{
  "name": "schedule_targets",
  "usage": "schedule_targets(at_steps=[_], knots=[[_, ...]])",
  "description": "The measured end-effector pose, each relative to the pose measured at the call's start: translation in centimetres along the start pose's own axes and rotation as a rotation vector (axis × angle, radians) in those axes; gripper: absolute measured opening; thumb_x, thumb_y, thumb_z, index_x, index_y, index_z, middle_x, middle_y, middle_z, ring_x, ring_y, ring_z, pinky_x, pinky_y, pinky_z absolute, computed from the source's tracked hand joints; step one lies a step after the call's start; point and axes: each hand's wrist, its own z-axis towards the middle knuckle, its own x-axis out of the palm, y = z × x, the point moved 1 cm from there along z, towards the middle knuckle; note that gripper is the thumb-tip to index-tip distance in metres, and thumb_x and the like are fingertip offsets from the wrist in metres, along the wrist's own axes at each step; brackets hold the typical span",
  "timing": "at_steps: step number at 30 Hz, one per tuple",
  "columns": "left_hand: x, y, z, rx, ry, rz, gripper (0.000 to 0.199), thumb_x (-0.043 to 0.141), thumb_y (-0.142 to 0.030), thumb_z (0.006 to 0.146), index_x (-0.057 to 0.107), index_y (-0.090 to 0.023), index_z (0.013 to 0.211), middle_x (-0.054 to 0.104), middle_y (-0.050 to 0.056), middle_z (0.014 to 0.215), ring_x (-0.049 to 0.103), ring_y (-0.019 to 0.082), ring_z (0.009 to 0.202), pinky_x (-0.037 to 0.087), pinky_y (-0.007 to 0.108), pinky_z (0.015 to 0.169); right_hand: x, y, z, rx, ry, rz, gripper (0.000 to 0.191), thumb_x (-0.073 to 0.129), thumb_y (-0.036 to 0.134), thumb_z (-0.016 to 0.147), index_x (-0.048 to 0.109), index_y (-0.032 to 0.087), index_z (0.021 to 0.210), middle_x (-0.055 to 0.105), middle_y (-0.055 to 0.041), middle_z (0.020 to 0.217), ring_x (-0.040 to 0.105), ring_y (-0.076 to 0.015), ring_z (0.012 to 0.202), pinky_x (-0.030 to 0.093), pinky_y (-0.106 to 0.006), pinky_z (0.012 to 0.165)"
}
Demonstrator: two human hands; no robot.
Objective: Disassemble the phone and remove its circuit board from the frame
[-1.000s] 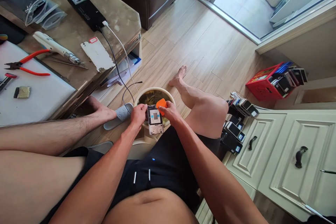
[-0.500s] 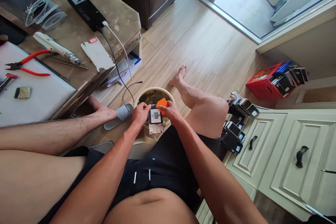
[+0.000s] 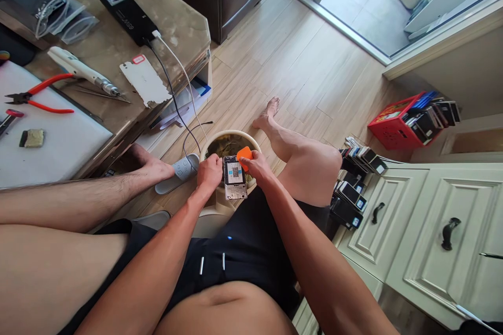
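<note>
Compared with a second ago, we find only slight changes. Our left hand (image 3: 210, 171) sits a little farther right and looks more curled, its fingertips less stretched out beside the opened phone (image 3: 234, 178). The phone has shifted slightly rightward too, and its lower end now lies a touch higher in our view. We also see the orange pick (image 3: 244, 155) a little farther right, with our right hand (image 3: 258, 166) moved along with it. On the surface (image 3: 183, 21), the pliers (image 3: 25, 97) and white pen-shaped tool (image 3: 76, 67) appear slightly farther left in our view.
</note>
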Motion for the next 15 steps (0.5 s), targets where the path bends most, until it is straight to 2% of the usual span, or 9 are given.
schedule_targets(at_steps=[4, 7, 12, 15], knots=[[0.1, 0.1, -0.3, -0.052, 0.069, -0.008, 0.029, 0.06, -0.045, 0.104, 0.068, -0.017, 0.102, 0.068, 0.0, 0.083, 0.062, 0.012, 0.065, 0.055, 0.029, 0.065, -0.1, -0.2, 0.2, -0.024, -0.033, -0.016, 0.016, 0.071, 0.029, 0.099, 0.066, 0.015, 0.105, 0.067, 0.0, 0.091, 0.064, -0.0137, 0.075, 0.056, -0.028, 0.067], [0.0, -0.1, -0.6, -0.043, 0.098, 0.009, 0.032, 0.057, -0.046, 0.106, 0.069, -0.017, 0.105, 0.07, 0.0, 0.083, 0.063, 0.012, 0.064, 0.056, 0.029, 0.065, -0.1, -0.3, 0.3, -0.034, -0.045, -0.025, 0.016, 0.072, 0.029, 0.099, 0.066, 0.015, 0.104, 0.066, 0.0001, 0.09, 0.063, -0.0134, 0.074, 0.056, -0.028, 0.067], [-0.2, -0.9, -0.7, 0.016, 0.079, 0.128, 0.03, 0.059, -0.044, 0.104, 0.07, -0.017, 0.097, 0.07, 0.002, 0.086, 0.067, 0.017, 0.079, 0.055, 0.037, 0.081, 0.0, -0.3, 0.4, -0.038, -0.04, -0.023, 0.017, 0.072, 0.03, 0.099, 0.066, 0.015, 0.103, 0.067, 0.0002, 0.089, 0.064, -0.0132, 0.074, 0.056, -0.028, 0.066], [0.1, -1.1, -0.7, 0.035, 0.069, 0.196, 0.027, 0.057, -0.04, 0.106, 0.07, -0.017, 0.1, 0.071, 0.003, 0.092, 0.068, 0.019, 0.087, 0.055, 0.04, 0.088, -0.1, -0.3, 0.3, -0.029, -0.034, -0.019, 0.018, 0.071, 0.031, 0.1, 0.067, 0.015, 0.106, 0.067, -0.0002, 0.091, 0.064, -0.0129, 0.074, 0.057, -0.027, 0.066]])
